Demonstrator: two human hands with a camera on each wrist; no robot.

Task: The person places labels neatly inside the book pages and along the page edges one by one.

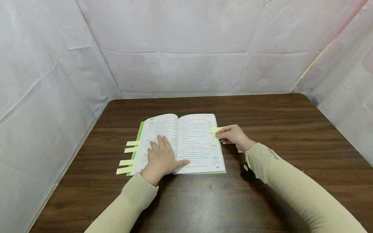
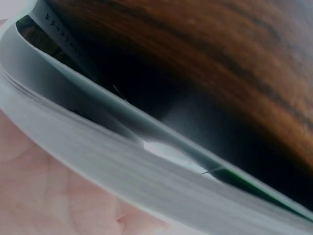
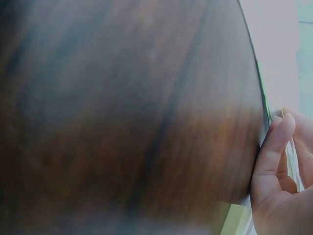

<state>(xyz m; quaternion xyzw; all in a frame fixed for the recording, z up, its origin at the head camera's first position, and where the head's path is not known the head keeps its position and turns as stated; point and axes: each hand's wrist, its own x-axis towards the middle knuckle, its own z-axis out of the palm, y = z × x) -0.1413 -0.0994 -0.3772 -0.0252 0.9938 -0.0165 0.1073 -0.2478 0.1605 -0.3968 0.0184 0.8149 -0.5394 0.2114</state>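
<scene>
An open book [image 1: 192,139] with printed pages and a green cover lies on the table. My left hand [image 1: 161,158] rests on it with fingers spread, mostly on the left page, the thumb reaching across the gutter. In the left wrist view, the book's page edges [image 2: 98,152] stand in front of part of that hand. At the outer edge of the right page, my right hand [image 1: 234,136] pinches a yellow sticky note [image 1: 214,130] between thumb and fingers. Several yellow sticky notes [image 1: 126,162] stick out past the book's left edge.
Partly hidden below the right hand is a yellow block [image 3: 234,219], seen in the right wrist view. A black object [image 1: 247,173] sits beneath the right cuff. The dark wood table [image 1: 186,207] is bordered by white sheeting [image 1: 186,71] at the back and sides.
</scene>
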